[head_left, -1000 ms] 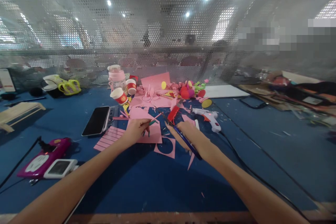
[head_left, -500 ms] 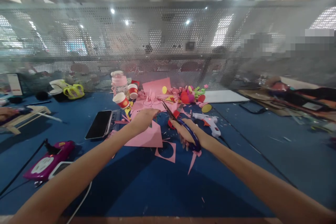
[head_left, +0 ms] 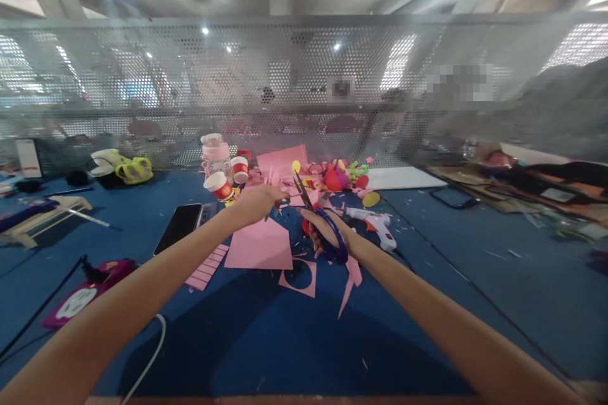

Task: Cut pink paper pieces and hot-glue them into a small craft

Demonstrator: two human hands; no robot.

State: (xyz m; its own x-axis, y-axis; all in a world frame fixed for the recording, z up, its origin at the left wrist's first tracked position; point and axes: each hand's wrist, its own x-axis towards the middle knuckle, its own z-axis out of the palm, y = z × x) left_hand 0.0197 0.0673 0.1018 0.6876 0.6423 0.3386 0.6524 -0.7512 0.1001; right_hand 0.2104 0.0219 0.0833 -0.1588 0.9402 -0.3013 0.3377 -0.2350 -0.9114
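In my right hand (head_left: pixel 327 231) is a pair of scissors (head_left: pixel 304 193) with dark blue handles, its blades pointing up and away, slightly apart. My left hand (head_left: pixel 259 202) is closed in a pinch just left of the blades. Something small and dark green shows at its fingertips, too small to name. Below my left hand lies a pink paper sheet (head_left: pixel 259 250). A pink paper square with a round hole (head_left: pixel 311 281) lies in front of my right hand, and a pointed pink scrap (head_left: pixel 351 278) is close beside it.
A white glue gun (head_left: pixel 380 224) lies right of my right hand. Paper cups (head_left: pixel 218 185), a clear bottle (head_left: pixel 215 152) and a pile of colourful cutouts (head_left: pixel 339 177) stand behind. Left are a black phone (head_left: pixel 178 228), pink strips (head_left: pixel 208 267) and a purple power strip (head_left: pixel 88 294).
My right hand has moved left with the scissors, bringing the blades nearer my left hand, and they point more upright. My left hand has shifted slightly. More pink strips show beside my left forearm.
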